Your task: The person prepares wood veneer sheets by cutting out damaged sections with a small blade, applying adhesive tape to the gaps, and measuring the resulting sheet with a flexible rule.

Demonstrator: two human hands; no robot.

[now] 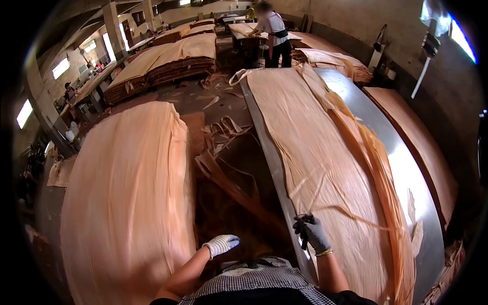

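My left hand (222, 246), in a white striped glove with bluish fingertips, hovers beside the stack of thin wood veneer sheets (127, 203) at left. Its fingers stretch to the right and hold nothing I can see. My right hand (314, 235), in a grey glove with dark fingertips, is closed over the near left edge of a wide veneer sheet (330, 168) on a metal-topped table (427, 254). Something dark shows below its fingers, too small to name. A narrow veneer strip (351, 216) crosses the sheet from near this hand.
Bunched orange-brown veneer (378, 168) runs along the sheet's right side. Loose offcuts (223, 175) litter the floor between stack and table. Another veneer stack (417, 137) lies along the right wall. Further stacks (178, 56) and a person at a table (272, 30) are behind.
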